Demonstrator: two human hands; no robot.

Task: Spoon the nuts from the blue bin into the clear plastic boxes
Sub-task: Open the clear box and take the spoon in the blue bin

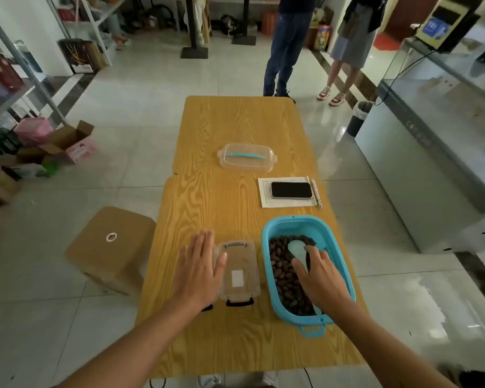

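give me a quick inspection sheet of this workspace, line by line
surface: wooden table, grain top
job's things: blue bin of dark nuts with pale scoop; near clear box, no nuts seen; far clear box, lid on
clutter: phone on paper, pen beside
hands: left hand flat beside near box; right hand on scoop, grip unclear
cables: nothing seen on table
surroundings: stool, shelves, two people standing

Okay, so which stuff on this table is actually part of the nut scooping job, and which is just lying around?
Part of the job:
blue bin with the nuts
pale scoop under the right hand
small clear box beside the left hand
larger clear box farther back

Just lying about:
phone
sheet of paper beneath it
pen
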